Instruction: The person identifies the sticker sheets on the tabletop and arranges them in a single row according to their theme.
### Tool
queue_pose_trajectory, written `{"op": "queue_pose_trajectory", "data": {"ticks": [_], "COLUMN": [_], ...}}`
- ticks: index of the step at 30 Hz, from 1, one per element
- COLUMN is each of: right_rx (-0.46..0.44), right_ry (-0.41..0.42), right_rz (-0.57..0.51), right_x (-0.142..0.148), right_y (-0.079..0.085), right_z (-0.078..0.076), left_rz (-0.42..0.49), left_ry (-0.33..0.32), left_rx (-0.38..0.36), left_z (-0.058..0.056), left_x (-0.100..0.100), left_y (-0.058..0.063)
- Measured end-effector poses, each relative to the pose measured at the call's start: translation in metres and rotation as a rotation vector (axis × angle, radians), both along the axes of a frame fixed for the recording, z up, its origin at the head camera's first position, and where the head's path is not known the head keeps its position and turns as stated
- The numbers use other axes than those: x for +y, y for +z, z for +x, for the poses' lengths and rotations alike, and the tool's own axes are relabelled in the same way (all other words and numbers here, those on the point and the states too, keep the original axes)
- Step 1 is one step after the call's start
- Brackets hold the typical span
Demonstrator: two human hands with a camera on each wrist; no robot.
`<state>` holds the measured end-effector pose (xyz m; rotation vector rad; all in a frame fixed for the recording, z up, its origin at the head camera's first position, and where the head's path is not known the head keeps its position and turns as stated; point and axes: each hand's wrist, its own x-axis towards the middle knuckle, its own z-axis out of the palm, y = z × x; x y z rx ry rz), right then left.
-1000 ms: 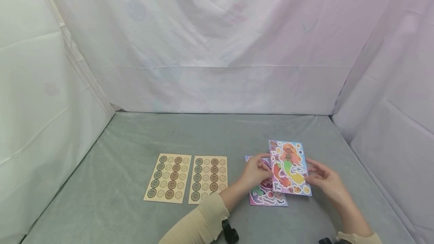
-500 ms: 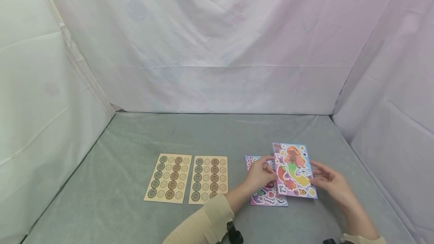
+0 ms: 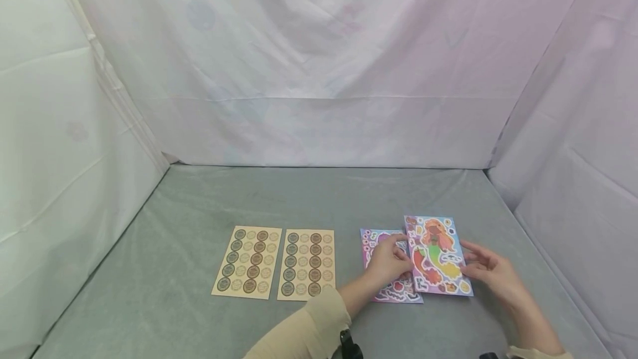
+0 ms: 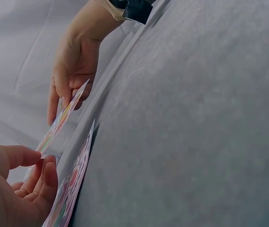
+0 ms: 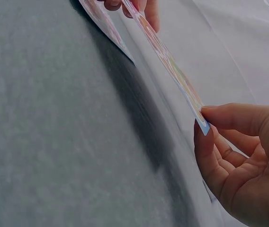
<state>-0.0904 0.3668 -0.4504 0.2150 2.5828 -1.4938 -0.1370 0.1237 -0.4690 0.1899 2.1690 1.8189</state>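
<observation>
A colourful mermaid sticker sheet (image 3: pixel 438 256) is held by its two side edges, raised above the table in both wrist views. My left hand (image 3: pixel 387 262) pinches its left edge between thumb and fingers. On the opposite edge my right hand (image 3: pixel 495 276) pinches it the same way, thumb on top, as the right wrist view shows. Beneath and to the left lies a second purple-and-pink sticker sheet (image 3: pixel 399 292), flat on the table and partly hidden by the left hand and the held sheet.
Two beige sheets of round stickers lie side by side at centre left, the left one (image 3: pixel 246 262) slightly slanted, the right one (image 3: pixel 306 263) straighter. Grey cloth covers the table (image 3: pixel 174 259). White fabric walls (image 3: pixel 319 71) stand at the back and both sides.
Both hands have carried the mermaid sticker sheet to the right and slightly toward me, uncovering more of the sheet underneath. The beige sheets have stayed in place.
</observation>
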Motion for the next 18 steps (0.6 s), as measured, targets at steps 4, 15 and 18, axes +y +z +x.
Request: {"op": "queue_pose_trajectory", "data": {"ticks": [4, 15, 18], "right_rx": [-0.012, -0.007, -0.008], "right_ry": [0.003, 0.002, 0.005], "right_rz": [0.027, 0.015, 0.004], "right_x": [0.003, 0.011, 0.012], "right_y": [0.001, -0.005, -0.006], "right_z": [0.001, 0.005, 0.004], "left_rz": [-0.002, -0.044, -0.069], "left_ry": [-0.002, -0.003, 0.005], "left_rx": [-0.006, 0.005, 0.012], "left_z": [0.002, 0.008, 0.009], "left_x": [0.002, 0.012, 0.014], "left_y": [0.000, 0.000, 0.000]}}
